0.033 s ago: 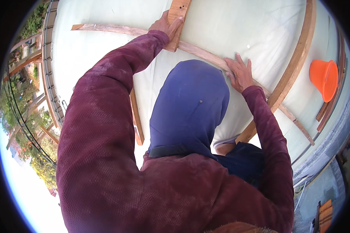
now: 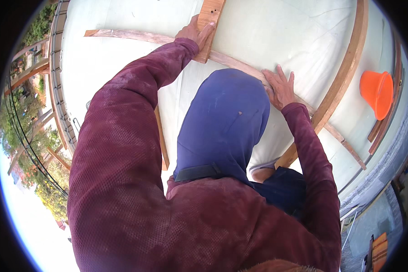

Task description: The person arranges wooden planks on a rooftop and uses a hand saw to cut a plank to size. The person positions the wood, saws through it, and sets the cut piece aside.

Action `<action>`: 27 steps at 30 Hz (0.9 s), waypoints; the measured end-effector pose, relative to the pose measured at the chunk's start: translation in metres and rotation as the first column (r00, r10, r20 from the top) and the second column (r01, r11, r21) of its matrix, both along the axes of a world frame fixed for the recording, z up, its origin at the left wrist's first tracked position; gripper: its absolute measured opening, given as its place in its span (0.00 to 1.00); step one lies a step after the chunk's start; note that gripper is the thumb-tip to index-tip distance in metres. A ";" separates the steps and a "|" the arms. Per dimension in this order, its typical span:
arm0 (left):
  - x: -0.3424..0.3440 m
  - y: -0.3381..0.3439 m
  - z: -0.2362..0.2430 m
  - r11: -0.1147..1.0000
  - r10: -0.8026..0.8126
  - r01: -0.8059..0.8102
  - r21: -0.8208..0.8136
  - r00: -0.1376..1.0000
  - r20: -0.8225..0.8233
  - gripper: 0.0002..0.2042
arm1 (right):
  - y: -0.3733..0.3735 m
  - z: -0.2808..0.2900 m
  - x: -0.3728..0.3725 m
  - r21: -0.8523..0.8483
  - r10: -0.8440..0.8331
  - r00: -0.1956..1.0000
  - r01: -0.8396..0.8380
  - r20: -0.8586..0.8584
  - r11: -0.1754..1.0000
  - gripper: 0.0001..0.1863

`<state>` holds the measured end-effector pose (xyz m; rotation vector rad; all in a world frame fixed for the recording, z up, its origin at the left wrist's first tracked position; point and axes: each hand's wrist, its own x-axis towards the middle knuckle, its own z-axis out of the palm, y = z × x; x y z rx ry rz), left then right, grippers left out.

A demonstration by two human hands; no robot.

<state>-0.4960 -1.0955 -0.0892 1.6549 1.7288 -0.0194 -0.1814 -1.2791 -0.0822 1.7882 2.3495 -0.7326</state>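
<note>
My left hand (image 2: pixel 195 34) grips the left edge of a short, flat wooden board (image 2: pixel 211 20), its thumb on the board's face. Two small dark holes show near the top of that board. The board lies across a long, thin wooden strip (image 2: pixel 240 65), which runs from the upper left down to the right. On this strip rests my right hand (image 2: pixel 282 89), open with its fingers spread. My bent knee (image 2: pixel 222 122), in blue trousers, sits between my arms and covers what lies behind it.
A thick wooden beam (image 2: pixel 344 68) curves down the right side, crossing the thin strip. Beyond it stands an orange bucket (image 2: pixel 369 90) beside darker wood lengths (image 2: pixel 385 122). Pale sheeting (image 2: pixel 267 27) spreads under the wood. Cables (image 2: pixel 29 145) and trees show at the far left.
</note>
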 end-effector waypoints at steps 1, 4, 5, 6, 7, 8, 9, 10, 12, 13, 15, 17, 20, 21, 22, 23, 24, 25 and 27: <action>0.001 0.002 -0.001 1.000 0.010 -0.010 0.002 1.000 0.004 0.41 | -0.003 0.003 -0.004 -0.018 -0.029 0.998 0.030 0.048 0.999 0.32; 0.002 0.006 0.003 1.000 0.006 -0.007 0.017 1.000 0.026 0.38 | -0.016 -0.025 -0.001 -0.132 -0.219 0.975 0.212 -0.043 0.968 0.29; 0.013 0.018 0.006 0.999 -0.025 0.023 0.048 0.998 0.051 0.37 | -0.029 -0.072 0.021 -0.201 -0.396 0.886 0.354 -0.240 0.913 0.29; 0.011 0.017 0.001 0.999 -0.018 0.015 0.049 0.998 0.057 0.37 | -0.034 -0.075 0.024 -0.239 -0.435 0.851 0.375 -0.294 0.896 0.31; 0.010 0.019 -0.006 0.998 -0.028 0.024 0.059 0.997 0.071 0.37 | -0.039 -0.073 0.028 -0.275 -0.477 0.811 0.400 -0.338 0.874 0.32; 0.010 0.020 -0.011 0.997 -0.044 0.039 0.068 0.995 0.085 0.37 | -0.044 -0.070 0.033 -0.313 -0.518 0.768 0.421 -0.376 0.851 0.34; -0.002 0.017 -0.016 0.999 -0.016 0.013 0.048 0.998 0.064 0.37 | -0.019 -0.022 0.014 -0.228 -0.434 0.895 0.403 -0.103 0.886 0.35; -0.003 0.018 -0.015 0.999 -0.018 0.016 0.036 0.998 0.064 0.36 | -0.004 0.017 0.003 -0.139 -0.357 0.911 0.388 0.206 0.911 0.36; 0.000 0.019 -0.013 0.999 -0.031 0.029 0.027 0.996 0.080 0.36 | -0.014 0.042 0.019 0.051 -0.585 0.757 0.598 0.292 0.799 0.39; -0.003 0.017 -0.013 0.999 -0.023 0.021 0.029 0.996 0.081 0.35 | -0.023 0.049 0.029 0.246 -0.698 0.655 0.654 0.290 0.716 0.44; -0.004 0.018 -0.017 0.999 -0.014 0.009 0.050 0.996 0.092 0.35 | -0.057 0.053 0.055 0.431 -0.934 0.315 0.829 0.167 0.357 0.44; -0.014 0.015 -0.022 0.995 0.026 -0.034 0.094 0.996 0.090 0.33 | -0.069 0.054 0.063 0.364 -0.963 -0.137 0.930 0.233 -0.045 0.45; 0.003 0.014 -0.010 0.998 -0.014 0.007 0.055 0.991 0.130 0.31 | -0.173 -0.010 0.114 0.075 -0.942 -0.276 0.961 0.192 -0.266 0.42; 0.007 0.013 -0.015 0.998 -0.020 0.011 0.063 0.990 0.138 0.30 | -0.192 -0.024 0.117 0.036 -0.956 -0.260 0.966 0.137 -0.258 0.41; 0.005 0.013 -0.018 0.996 -0.021 0.009 0.085 0.989 0.148 0.30 | -0.187 -0.030 0.116 -0.017 -0.972 -0.226 0.974 0.071 -0.228 0.41; 0.005 0.013 -0.020 0.995 -0.023 0.006 0.105 0.987 0.159 0.29 | -0.180 -0.031 0.122 -0.035 -0.958 -0.263 0.963 0.117 -0.269 0.40; -0.002 0.013 -0.022 0.992 -0.017 -0.003 0.127 0.987 0.157 0.29 | -0.162 -0.030 0.120 -0.064 -0.943 -0.288 0.951 0.166 -0.302 0.39; -0.002 0.011 -0.018 0.993 -0.014 -0.007 0.118 0.984 0.175 0.28 | -0.164 -0.029 0.120 -0.072 -0.917 -0.330 0.932 0.225 -0.354 0.38; 0.008 0.010 -0.014 0.996 -0.019 -0.002 0.091 0.974 0.226 0.28 | -0.172 -0.031 0.132 -0.022 -0.879 -0.388 0.912 0.276 -0.409 0.36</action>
